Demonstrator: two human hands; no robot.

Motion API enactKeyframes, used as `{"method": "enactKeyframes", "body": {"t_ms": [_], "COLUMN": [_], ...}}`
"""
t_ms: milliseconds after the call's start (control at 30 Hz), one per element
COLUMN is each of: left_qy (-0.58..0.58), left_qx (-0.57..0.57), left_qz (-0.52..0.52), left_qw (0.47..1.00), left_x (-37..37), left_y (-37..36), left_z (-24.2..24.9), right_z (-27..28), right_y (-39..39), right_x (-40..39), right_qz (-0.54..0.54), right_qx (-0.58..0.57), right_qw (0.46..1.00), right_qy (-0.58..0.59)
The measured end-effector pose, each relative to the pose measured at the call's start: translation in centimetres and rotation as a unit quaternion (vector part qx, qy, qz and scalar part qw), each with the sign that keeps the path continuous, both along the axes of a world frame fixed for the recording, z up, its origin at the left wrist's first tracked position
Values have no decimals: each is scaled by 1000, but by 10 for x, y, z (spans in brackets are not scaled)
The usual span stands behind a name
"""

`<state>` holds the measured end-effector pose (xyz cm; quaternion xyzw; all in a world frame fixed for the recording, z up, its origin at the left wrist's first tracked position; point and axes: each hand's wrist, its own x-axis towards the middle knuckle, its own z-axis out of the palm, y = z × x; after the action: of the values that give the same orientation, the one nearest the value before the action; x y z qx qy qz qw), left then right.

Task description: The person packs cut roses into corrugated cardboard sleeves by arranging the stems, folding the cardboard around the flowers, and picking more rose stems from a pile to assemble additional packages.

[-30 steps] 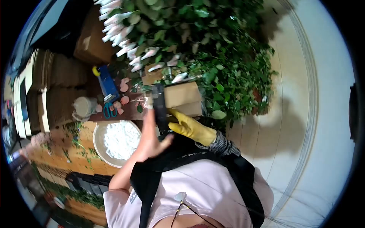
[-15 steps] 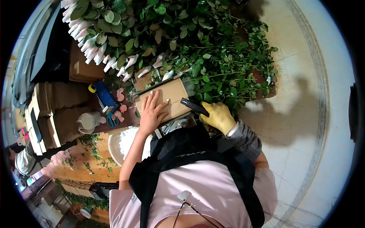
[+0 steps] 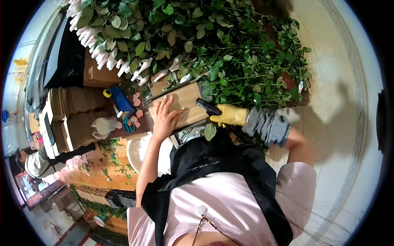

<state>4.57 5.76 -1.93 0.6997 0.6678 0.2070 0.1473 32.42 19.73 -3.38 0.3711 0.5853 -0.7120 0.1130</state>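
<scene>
My left hand (image 3: 165, 119) is bare and lies flat with its fingers spread on a sheet of brown cardboard (image 3: 193, 117). In a yellow glove, my right hand (image 3: 230, 115) grips a black stapler (image 3: 208, 107). The stapler's front end reaches over the right edge of the cardboard. A single green leaf (image 3: 210, 132) shows just below the gloved fingers. Beyond the cardboard lie long leafy rose stems (image 3: 242, 61), with white-wrapped flower heads (image 3: 107, 58) at their left end.
To the left are blue scissors (image 3: 129, 126), a blue tape dispenser (image 3: 120, 99), a plastic cup (image 3: 105, 125) and stacked cardboard (image 3: 74, 119). A white basin (image 3: 133, 154) stands below my left forearm. Another person (image 3: 37, 163) is at the far left.
My gloved hand and forearm have swung to a more level pose, the elbow farther right, with the stapler still held. A leaf now shows below the glove. My left hand stays on the cardboard.
</scene>
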Motion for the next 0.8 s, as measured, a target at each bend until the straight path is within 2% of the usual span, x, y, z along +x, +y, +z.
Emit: {"method": "enactKeyframes", "body": {"t_ms": [33,100,167,233,267,300,333,367,433,500,533,567,633,667,700,767,800], "left_qy": [3,-1,-26,-26,-185,-338,-295,-269,-282,-319,-358,-408,-496,-486,-475,-434,-469], "left_qx": [1,10,-9,20,16,12,55,75,53,25,-14,-66,-114,-104,-95,-21,-40], "left_qz": [3,10,21,26,86,141,161,179,230,255,249,247,175,169,163,277,278], "left_qw": [1000,1000,999,999,979,930,940,943,930,912,900,876,843,851,860,857,837], "left_x": [-1,1,0,-2,0,2,3,5,9,16,20,25,37,46,53,60,36], "left_y": [0,1,1,-2,-6,-11,-18,-26,-47,-63,-68,-72,-76,-80,-86,-99,-104], "left_z": [-1,3,7,9,13,17,19,27,32,37,42,50,64,65,66,41,50], "right_z": [13,-11,-1,3,15,49,39,34,48,91,107,113,119,129,137,77,114], "right_y": [-7,-19,-19,-5,7,17,14,17,18,6,-2,-11,-40,-61,-84,-120,-122], "right_x": [-2,1,3,11,22,30,47,64,87,79,66,48,-9,-49,-83,-108,-134], "right_qz": [30,30,-8,16,41,62,-5,-23,-63,-149,-120,-99,2,89,169,249,309], "right_qx": [103,224,137,61,21,59,68,57,-8,-95,-67,-111,7,195,376,424,401], "right_qw": [993,972,990,998,999,996,998,995,996,983,987,986,999,971,897,870,862], "right_qy": [-52,-57,-23,16,-2,-16,-12,-74,63,45,84,72,-41,-107,-161,38,23]}}
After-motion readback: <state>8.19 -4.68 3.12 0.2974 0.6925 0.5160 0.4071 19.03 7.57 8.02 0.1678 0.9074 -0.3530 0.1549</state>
